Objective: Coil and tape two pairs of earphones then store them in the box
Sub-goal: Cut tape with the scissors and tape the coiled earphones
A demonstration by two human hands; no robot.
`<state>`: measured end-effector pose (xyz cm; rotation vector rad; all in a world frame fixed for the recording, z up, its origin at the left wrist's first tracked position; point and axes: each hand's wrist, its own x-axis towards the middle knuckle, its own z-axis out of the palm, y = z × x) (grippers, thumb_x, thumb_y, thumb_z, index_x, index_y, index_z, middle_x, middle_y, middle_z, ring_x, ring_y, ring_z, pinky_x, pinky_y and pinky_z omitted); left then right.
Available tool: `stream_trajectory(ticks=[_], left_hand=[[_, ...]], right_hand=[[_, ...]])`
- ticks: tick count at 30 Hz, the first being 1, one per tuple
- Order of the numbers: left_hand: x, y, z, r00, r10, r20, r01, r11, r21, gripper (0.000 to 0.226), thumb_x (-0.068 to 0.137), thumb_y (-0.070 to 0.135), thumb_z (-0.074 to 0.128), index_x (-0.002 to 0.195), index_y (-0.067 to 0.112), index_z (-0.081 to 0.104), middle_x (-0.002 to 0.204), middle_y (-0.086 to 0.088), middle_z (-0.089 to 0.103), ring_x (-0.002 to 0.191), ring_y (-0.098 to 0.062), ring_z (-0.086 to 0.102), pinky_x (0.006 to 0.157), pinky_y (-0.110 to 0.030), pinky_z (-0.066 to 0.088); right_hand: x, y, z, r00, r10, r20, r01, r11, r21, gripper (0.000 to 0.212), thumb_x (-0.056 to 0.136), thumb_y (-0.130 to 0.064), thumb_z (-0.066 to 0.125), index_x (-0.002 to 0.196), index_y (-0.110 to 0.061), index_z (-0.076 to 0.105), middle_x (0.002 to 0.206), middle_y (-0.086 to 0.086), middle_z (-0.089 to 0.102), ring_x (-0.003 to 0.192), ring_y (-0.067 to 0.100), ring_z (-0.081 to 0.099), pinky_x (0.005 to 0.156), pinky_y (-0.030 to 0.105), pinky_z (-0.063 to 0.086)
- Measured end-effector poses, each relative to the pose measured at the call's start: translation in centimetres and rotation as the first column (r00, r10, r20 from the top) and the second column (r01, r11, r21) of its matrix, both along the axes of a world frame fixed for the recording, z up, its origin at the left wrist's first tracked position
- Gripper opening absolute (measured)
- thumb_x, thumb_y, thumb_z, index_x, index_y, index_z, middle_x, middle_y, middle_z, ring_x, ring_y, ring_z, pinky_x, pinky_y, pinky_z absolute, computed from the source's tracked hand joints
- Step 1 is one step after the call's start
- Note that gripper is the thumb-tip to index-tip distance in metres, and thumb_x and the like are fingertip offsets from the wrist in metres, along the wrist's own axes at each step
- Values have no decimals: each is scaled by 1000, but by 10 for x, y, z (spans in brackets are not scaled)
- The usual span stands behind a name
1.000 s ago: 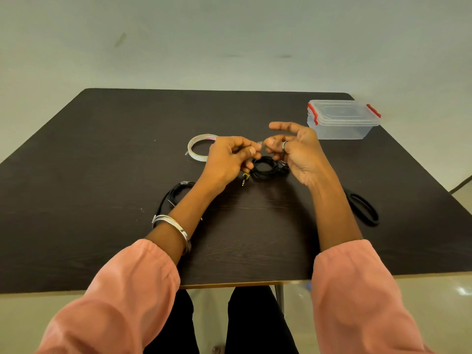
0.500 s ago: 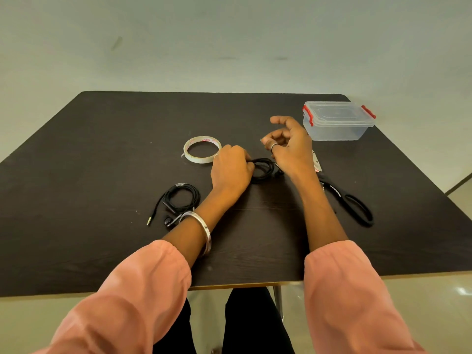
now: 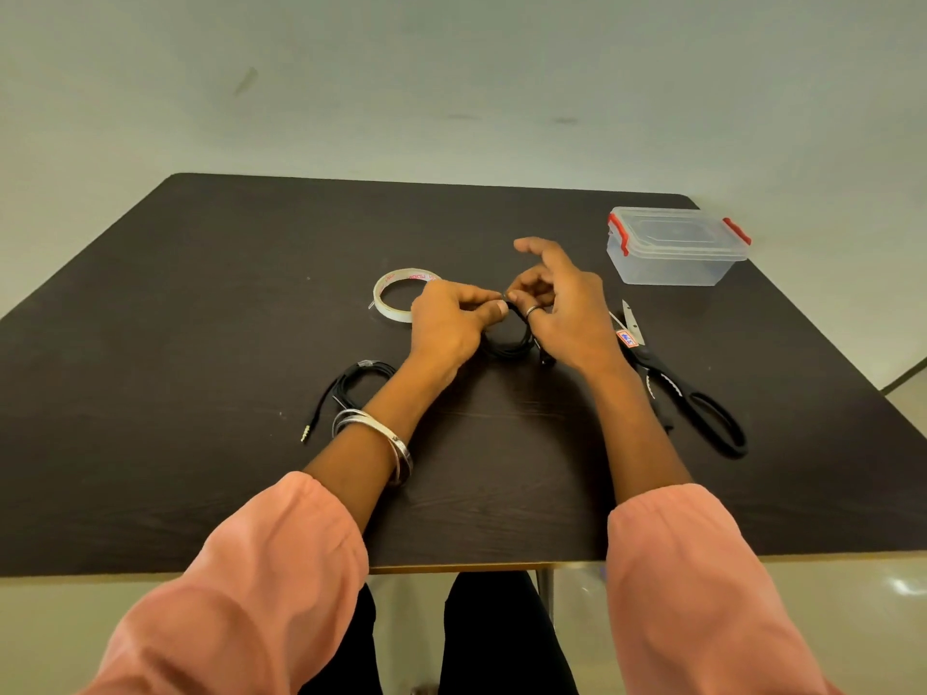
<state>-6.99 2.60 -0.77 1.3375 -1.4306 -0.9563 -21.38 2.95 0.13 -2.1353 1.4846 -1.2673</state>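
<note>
While both the left hand (image 3: 449,323) and the right hand (image 3: 562,313) pinch the top of the coiled earphones (image 3: 509,341) at mid-table, seemingly taping it, the next move needs the closed box (image 3: 674,248) at far right opened.

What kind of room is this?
Probably a plain workroom or office, not a home. There is only a bare dark table, a blank pale wall, and shiny floor tiles. Nothing shows more.
</note>
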Motion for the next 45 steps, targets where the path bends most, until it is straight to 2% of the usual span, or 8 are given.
stream_trajectory(ticks=[7,13,20,26,32,38,41,45], left_hand=[[5,-4,1,969,-43,-244,68,993,97,14,88,4,65,100,1,73,92,-11,74,91,-21,71,90,-37,56],[6,-2,6,900,15,-435,64,984,167,17,88,-2,64,104,-6,68,95,-19,72,90,-29,71,86,-34,57],[7,-1,8,842,39,-538,74,980,186,21,86,-4,64,108,-5,65,86,-12,72,79,-17,72,79,-26,58],[7,-1,9,852,58,-520,51,980,192,24,85,-3,67,109,2,65,95,-16,72,82,-22,72,83,-30,58],[9,-1,8,882,-6,-472,82,987,141,25,86,1,67,110,8,63,91,-13,74,85,-21,73,87,-34,56],[7,2,7,962,-79,-260,86,996,14,34,86,8,69,117,17,56,83,-5,75,86,-15,72,93,-34,52],[7,4,7,973,-92,-212,86,996,-40,35,88,4,66,117,17,53,84,-5,75,85,-14,72,91,-33,53],[8,4,7,991,-86,-105,72,989,-128,36,88,3,65,118,16,50,82,-2,74,83,-10,70,86,-26,54]], right_hand=[[3,4,-1,991,42,-124,-48,998,-42,62,84,-3,64,140,-19,41,96,1,70,86,14,67,84,33,55],[3,7,1,980,64,-189,-69,997,-24,77,85,-10,67,150,-20,26,103,-2,67,94,14,62,91,28,50],[3,9,3,981,95,-172,-98,995,-12,96,78,-15,76,152,-21,15,105,-5,65,96,11,59,91,21,47],[3,15,6,990,142,3,-141,990,-29,84,81,-10,67,151,-19,21,102,-4,71,96,9,66,94,27,51],[4,13,4,992,91,-88,-95,994,-43,85,78,-4,70,148,-22,25,101,-3,67,93,11,63,90,25,52],[5,9,2,991,61,-119,-64,998,-27,85,80,-2,70,149,-21,24,94,-9,54,88,12,54,81,23,47],[5,8,2,992,64,-112,-66,998,-18,85,80,0,69,150,-19,24,93,-7,54,85,13,54,80,27,49],[4,7,1,995,49,-90,-50,999,-13,87,80,0,70,150,-18,22,92,-5,56,83,10,55,80,20,46]])
